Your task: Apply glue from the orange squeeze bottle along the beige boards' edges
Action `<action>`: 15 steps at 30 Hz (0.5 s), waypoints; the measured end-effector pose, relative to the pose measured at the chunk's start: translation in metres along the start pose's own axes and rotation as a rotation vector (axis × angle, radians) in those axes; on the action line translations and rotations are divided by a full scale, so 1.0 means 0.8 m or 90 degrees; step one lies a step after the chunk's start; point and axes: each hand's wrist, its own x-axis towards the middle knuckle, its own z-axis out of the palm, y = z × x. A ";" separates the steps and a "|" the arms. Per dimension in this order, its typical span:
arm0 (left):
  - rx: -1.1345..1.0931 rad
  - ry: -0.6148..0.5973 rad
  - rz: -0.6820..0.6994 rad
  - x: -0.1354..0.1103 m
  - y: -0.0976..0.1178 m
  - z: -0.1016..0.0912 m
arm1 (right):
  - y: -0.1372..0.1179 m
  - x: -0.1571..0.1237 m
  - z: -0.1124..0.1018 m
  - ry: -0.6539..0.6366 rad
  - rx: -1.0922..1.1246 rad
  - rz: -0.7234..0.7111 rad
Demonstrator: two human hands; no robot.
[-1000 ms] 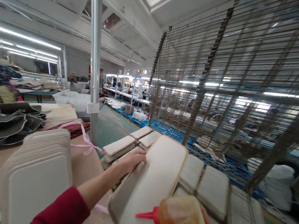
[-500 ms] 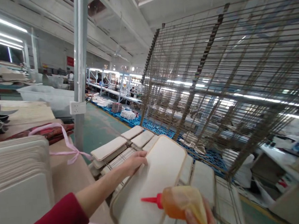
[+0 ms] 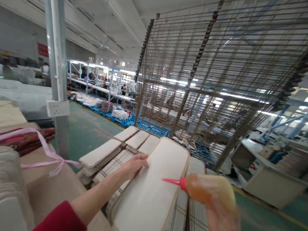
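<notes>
Compared with 0.5 s ago, the glue bottle (image 3: pixel 209 190) is now higher and more to the right, and its red nozzle (image 3: pixel 173 181) is over the right part of the panel instead of over its lower middle. The view is also turned to the right, so the grey post (image 3: pixel 58 73) stands nearer to the left edge.

The left hand (image 3: pixel 132 165) lies with the fingers closed on the left edge of the pale panel (image 3: pixel 151 196) and holds it. The right hand (image 3: pixel 221 220) is blurred at the bottom edge and grips the body of the glue bottle.

The panel is tilted, with its far end raised. Its long axis runs from the lower left, near the person, to the upper right, toward the wire rack (image 3: pixel 220 79). Its rounded far end points to this rack. The bottle lies almost level, its long axis goes left to right, and the nozzle points to the left and a little upward, just over the panel.

Under the panel lie more panels (image 3: pixel 101 152) in rows on wire shelves. On the surface (image 3: pixel 53 186) at the left lies a pink ribbon (image 3: pixel 44 151).
</notes>
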 end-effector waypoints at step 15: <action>0.006 -0.042 -0.017 0.027 -0.021 0.061 | -0.014 0.039 -0.045 0.078 0.027 0.016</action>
